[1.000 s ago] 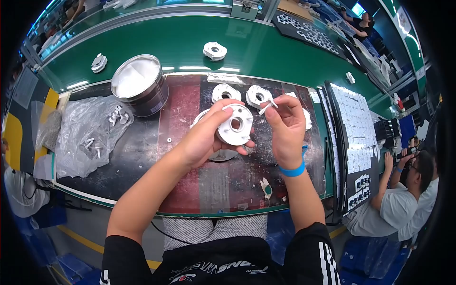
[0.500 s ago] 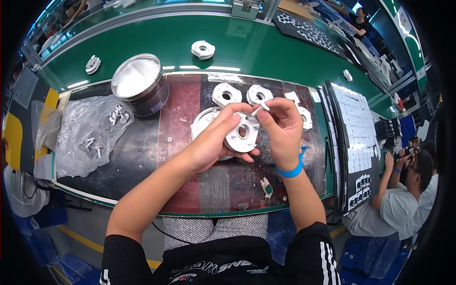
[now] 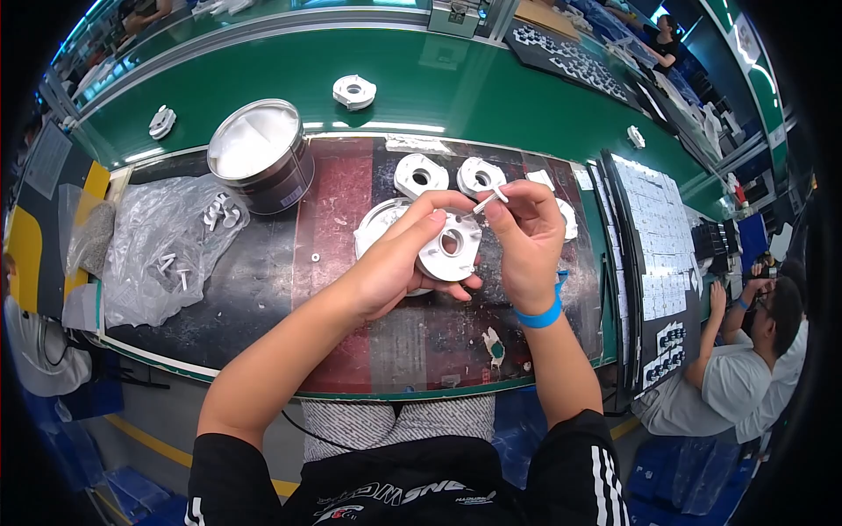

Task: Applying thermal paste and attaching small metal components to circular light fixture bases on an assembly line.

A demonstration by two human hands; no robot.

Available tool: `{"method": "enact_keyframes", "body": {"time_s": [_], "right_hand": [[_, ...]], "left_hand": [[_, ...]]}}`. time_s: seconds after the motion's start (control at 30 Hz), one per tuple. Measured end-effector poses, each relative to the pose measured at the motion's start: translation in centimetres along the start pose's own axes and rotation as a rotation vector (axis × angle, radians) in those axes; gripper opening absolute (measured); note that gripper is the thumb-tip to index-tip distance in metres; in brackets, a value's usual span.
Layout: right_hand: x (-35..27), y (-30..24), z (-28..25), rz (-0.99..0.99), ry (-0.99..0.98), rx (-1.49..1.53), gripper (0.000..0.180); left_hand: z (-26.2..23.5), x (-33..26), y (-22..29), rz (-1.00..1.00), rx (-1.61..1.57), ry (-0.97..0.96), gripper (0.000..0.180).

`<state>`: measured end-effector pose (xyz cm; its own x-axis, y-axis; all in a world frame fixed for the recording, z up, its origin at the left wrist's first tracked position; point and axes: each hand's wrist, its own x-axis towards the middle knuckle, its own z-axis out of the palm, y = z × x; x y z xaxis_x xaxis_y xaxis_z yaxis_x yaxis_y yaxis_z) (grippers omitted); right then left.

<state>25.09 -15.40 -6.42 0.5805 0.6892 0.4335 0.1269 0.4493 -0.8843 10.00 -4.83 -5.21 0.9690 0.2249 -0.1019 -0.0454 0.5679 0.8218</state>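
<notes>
My left hand (image 3: 399, 263) is closed round a white round plastic housing (image 3: 448, 251) with a hole in its middle, held tilted above the bench. Between thumb and fingertips, my right hand (image 3: 530, 250) pinches a small white plastic pin (image 3: 488, 202), which has a thin stem and a wider head. The stem points toward the housing's upper rim; whether the two touch I cannot tell. Partly hidden behind my left hand, a larger white round dish (image 3: 372, 230) lies on the bench. Just beyond my hands rest two more white housings (image 3: 419, 177) (image 3: 479, 175).
A metal tin (image 3: 261, 158) with a white lining stands left. Beside it, a clear plastic bag (image 3: 162, 254) holds several small white pins. More housings (image 3: 354, 92) sit on the green belt (image 3: 289, 66). Printed sheets (image 3: 653, 232) stand at the right, where another person (image 3: 745, 368) sits.
The white pieces on the green belt have shifted left. My right hand has moved slightly right with the pin, and the housing in my left hand has barely moved.
</notes>
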Motion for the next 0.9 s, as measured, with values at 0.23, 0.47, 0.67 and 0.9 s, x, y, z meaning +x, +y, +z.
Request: {"method": "enact_keyframes", "body": {"time_s": [0.23,0.47,0.67,0.9], "right_hand": [[-0.2,-0.1,0.1,0.041,-0.012,-0.021,0.023],[-0.5,0.5,-0.1,-0.017,0.001,-0.102,0.022],[-0.3,0.0,-0.4,-0.398,-0.104,-0.507,0.026],[1.9,-1.2,-0.7,-0.229,0.093,-0.118,0.031]], "left_hand": [[-0.1,0.0,-0.1,0.003,-0.007,0.007,0.038],[-0.3,0.0,-0.4,-0.004,-0.012,0.025,0.036],[-0.4,0.1,-0.6,0.032,0.025,0.003,0.036],[-1.6,0.4,1.9,0.235,-0.045,0.107,0.033]]}}
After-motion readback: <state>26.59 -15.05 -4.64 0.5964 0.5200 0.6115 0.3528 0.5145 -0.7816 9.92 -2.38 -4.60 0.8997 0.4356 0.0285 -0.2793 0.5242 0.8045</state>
